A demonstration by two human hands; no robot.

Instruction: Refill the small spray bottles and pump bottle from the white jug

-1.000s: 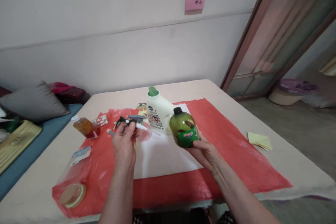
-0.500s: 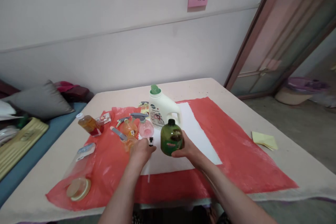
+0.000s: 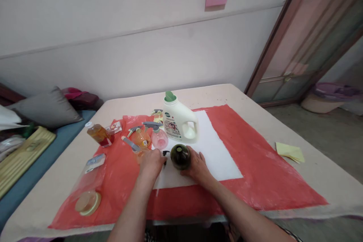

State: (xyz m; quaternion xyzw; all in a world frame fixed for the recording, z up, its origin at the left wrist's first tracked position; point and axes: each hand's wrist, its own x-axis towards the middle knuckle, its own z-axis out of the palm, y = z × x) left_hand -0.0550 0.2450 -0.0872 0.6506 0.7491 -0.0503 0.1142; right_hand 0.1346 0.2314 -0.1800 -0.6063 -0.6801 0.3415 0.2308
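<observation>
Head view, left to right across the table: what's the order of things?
Jar lid → amber bottle → orange spray bottle → pink spray bottle → dark green bottle held by the right hand → yellow sticky notes.

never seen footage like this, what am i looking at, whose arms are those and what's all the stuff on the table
There is no machine here: the arms belong to a person wearing a camera on the head, so the one picture looks forward and down along them. The right hand grips a dark green bottle resting on a white sheet, which lies on a red plastic cover over the table. The left hand is closed on a small black pump head beside the bottle. Behind them stand a white jug with a green cap, a pink spray bottle and an orange spray bottle. Further left lies an amber bottle. Yellow notes lie to the right.
</observation>
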